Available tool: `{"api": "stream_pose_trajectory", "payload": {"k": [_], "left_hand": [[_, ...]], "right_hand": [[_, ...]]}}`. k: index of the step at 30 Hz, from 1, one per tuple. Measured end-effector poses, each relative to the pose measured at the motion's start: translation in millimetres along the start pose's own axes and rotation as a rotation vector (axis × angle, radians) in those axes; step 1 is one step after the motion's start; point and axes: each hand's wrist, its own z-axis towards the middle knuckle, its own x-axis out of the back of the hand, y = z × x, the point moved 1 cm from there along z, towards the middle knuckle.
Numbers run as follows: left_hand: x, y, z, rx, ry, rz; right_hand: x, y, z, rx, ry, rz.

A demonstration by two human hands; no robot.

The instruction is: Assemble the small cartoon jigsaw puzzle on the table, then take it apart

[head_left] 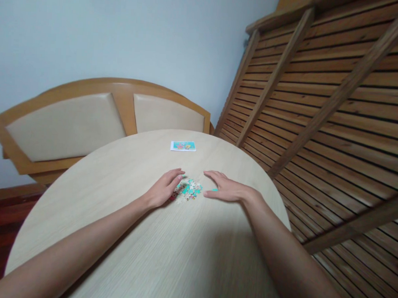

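A small heap of loose jigsaw pieces [188, 191], mostly turquoise and cream, lies on the round pale wooden table [168, 253]. My left hand [164, 188] rests on the table at the heap's left side, fingers stretched out and touching the pieces. On the heap's right side lies my right hand [224, 188], flat with its fingers extended and its thumb beside a turquoise piece. Neither hand holds anything. A small printed picture card [183, 145] with a turquoise image sits farther back on the table.
Behind the table a curved wooden bench [88, 118] with cream padded backs stands against a light blue wall. A slatted wooden frame [319, 106] leans along the right side, close to the table's edge. Dark red floor [0, 228] shows at the left.
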Motion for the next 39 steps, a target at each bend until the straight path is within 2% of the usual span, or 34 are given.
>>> {"api": "stream_pose_trajectory", "payload": {"k": [2, 5, 8, 10, 15, 17, 19, 25, 28, 31, 34, 39], "left_hand": [[4, -1, -4, 0.057, 0.023, -0.059], [4, 2, -6, 0.085, 0.04, -0.146], [-1, 6, -4, 0.072, 0.044, -0.22], [-4, 5, -2, 0.066, 0.052, -0.26], [-7, -11, 8, 0.127, 0.149, -0.314], [2, -21, 14, 0.181, 0.205, -0.305], [18, -35, 20, 0.26, 0.266, -0.282], [96, -86, 21, 0.498, 0.495, -0.155], [121, -106, 10, 0.563, 0.589, -0.072], [130, -118, 1, 0.595, 0.642, -0.006], [130, -122, -3, 0.571, 0.644, 0.05], [115, -112, -4, 0.488, 0.559, 0.163]], "right_hand": [[-9, -11, 1, -0.095, -0.112, -0.019], [-30, -31, 8, -0.046, -0.12, -0.017], [-51, -50, 20, 0.055, -0.037, -0.005], [-64, -59, 29, 0.07, 0.037, 0.017], [-87, -88, 60, 0.098, 0.197, -0.014], [-92, -103, 77, 0.129, 0.241, -0.028], [-97, -117, 98, 0.145, 0.231, -0.054], [-119, -154, 170, 0.189, 0.218, -0.1], [-131, -173, 205, 0.204, 0.228, -0.067], [-138, -189, 231, 0.202, 0.253, 0.001], [-135, -193, 246, 0.205, 0.282, 0.082], [-119, -161, 246, 0.133, 0.384, 0.275]]}}
